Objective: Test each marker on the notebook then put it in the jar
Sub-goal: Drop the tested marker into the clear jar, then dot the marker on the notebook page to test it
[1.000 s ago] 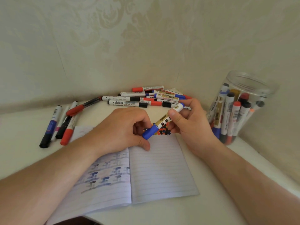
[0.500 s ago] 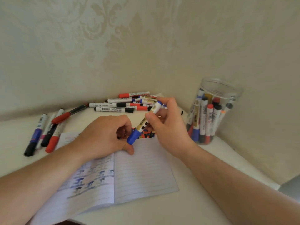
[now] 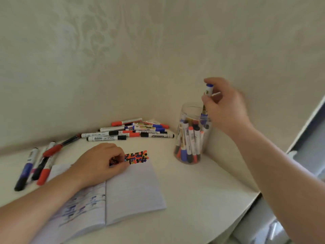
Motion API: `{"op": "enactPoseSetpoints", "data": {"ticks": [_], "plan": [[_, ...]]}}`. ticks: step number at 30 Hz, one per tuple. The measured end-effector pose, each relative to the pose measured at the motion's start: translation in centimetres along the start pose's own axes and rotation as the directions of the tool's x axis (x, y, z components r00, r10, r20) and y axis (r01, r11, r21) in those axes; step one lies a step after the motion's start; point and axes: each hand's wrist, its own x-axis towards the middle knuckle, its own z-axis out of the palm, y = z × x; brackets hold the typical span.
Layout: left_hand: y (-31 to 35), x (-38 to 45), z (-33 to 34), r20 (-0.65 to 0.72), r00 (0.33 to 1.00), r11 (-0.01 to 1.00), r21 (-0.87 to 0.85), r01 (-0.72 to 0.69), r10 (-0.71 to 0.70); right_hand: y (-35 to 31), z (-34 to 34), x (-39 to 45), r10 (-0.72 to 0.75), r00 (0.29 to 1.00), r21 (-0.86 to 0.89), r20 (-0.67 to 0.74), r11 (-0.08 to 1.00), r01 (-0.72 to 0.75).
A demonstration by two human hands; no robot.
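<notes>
Blue-capped marker (image 3: 208, 90) pinched upright in right hand (image 3: 226, 106), cap end dipping into jar (image 3: 192, 134)

Patterned cream wall (image 3: 123, 50), white tabletop (image 3: 202, 199)

Blue-capped marker (image 3: 208, 90) upright, cap end down inside the mouth of the clear jar (image 3: 184, 110), pinched near its top. Jar at the table's back right corner, packed with markers. Open lined notebook (image 3: 133, 189) near the front edge, colored dots at its top.
</notes>
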Motion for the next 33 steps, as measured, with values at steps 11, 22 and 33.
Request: {"op": "enactPoseSetpoints", "data": {"ticks": [11,22,33], "plan": [[0.3,0.0,-0.2,0.0,1.0,0.999,0.047,0.007,-0.007,2.3,1.0,-1.3,-0.05,0.942,-0.505,0.332,0.834,0.222],[-0.5,1.0,-0.6,-0.246,0.832,0.867,-0.094,0.49,-0.497,0.9,2.5,-3.0,-0.462,0.887,-0.406,0.004,0.81,0.423],[-2.6,0.7,-4.4,-0.26,0.777,0.793,0.063,0.606,-0.573,-0.6,14.5,-8.0,-0.567,0.803,-0.024,0.183,0.814,0.581]]}}
